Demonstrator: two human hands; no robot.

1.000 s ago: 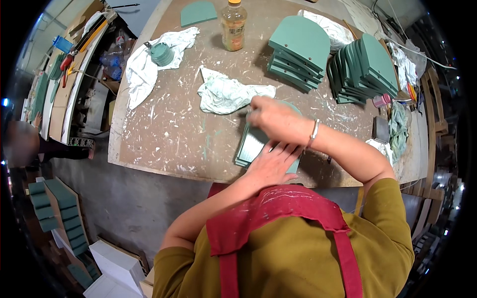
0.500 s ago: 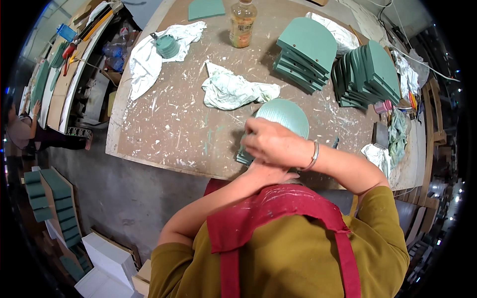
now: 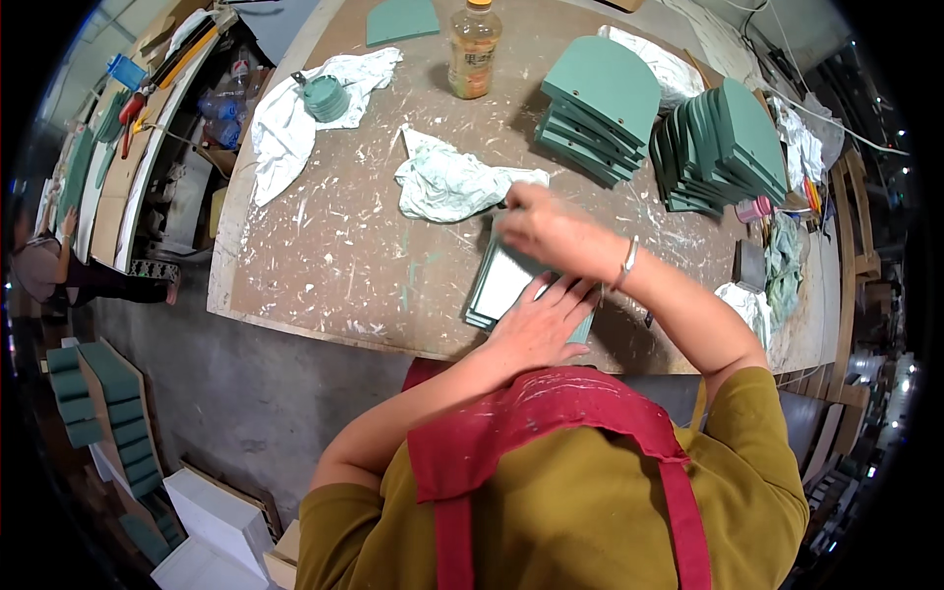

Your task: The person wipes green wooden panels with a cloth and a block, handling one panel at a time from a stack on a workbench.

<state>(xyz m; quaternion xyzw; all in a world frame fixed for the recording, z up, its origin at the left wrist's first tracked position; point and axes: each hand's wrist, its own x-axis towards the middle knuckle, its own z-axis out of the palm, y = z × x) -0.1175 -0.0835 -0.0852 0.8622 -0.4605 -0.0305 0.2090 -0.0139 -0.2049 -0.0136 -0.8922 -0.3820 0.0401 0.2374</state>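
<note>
Left hand (image 3: 536, 323) flat on a green board (image 3: 503, 280), right hand (image 3: 546, 226) at its far part

The broad brown worktop (image 3: 334, 256), spattered with pale flecks, carries everything here. On its far right stand two heaps of green boards, an upper pile (image 3: 602, 84) and a leaning pile (image 3: 742, 128), both well apart from the hands. The green board under the hands tops a small stack close to the worktop's front edge, right in front of the body. Its long axis seems to run away from the person, drifting a little rightward; the far end is hidden, so this is a judgement.

The left hand is the nearer one, lying directly on the near part of the board. The right hand crosses above the far part, beyond the left; whether it touches cannot be told. The left fingers (image 3: 559, 295) are spread and grip nothing. The right fingers are curled and blurred, and I cannot tell whether they pinch anything.

The board's bare patch looks pale and shiny, almost white under the light, with a green border. The layers below show as thin green edges, slightly out of line. A crumpled white cloth (image 3: 447, 182) with greenish smears lies just beyond, to the left.
</note>
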